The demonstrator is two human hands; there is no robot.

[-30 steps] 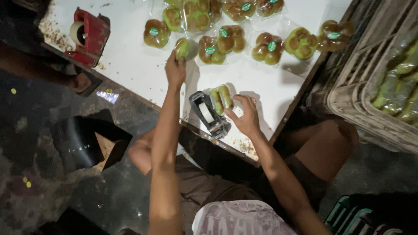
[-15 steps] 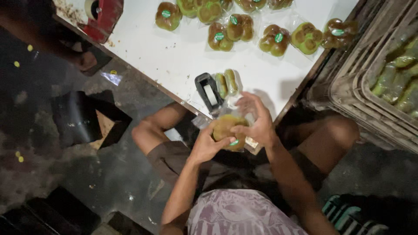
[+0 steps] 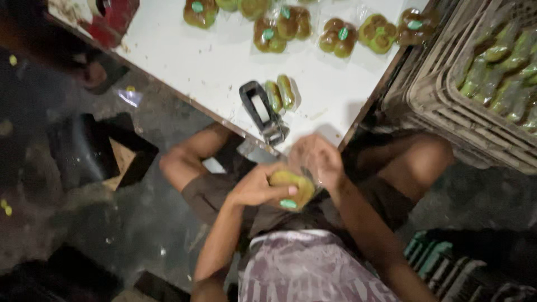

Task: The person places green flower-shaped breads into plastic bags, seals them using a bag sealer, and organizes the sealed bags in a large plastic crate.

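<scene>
Head view: we are looking down over a seated person working at the edge of a white table (image 3: 184, 67). Going left to right, we are noting a dark open box (image 3: 100, 154) on the floor, then a black tape dispenser (image 3: 262, 112) lying near the table edge with a small wrapped pair of green pieces (image 3: 281, 93) just beside it. Below these, we are seeing the left hand (image 3: 254, 187) curled under and around a packet of green-yellow produce (image 3: 291, 187), thumb pressed on top. The packet is held over the lap, just off the table edge. The right hand (image 3: 321, 162) is closing on the packet's far side, fingers gathered on its clear wrap; it is blurred, so we cannot tell how exactly they are pinching. More wrapped packets (image 3: 335, 38) are lying along the far part of the table. At far right, a plastic crate (image 3: 475, 106) is holding loose green produce.

In our judgement, doing this step well is calling for a firm supporting hold, keeping the wrap taut and the green sticker facing outward.
</scene>
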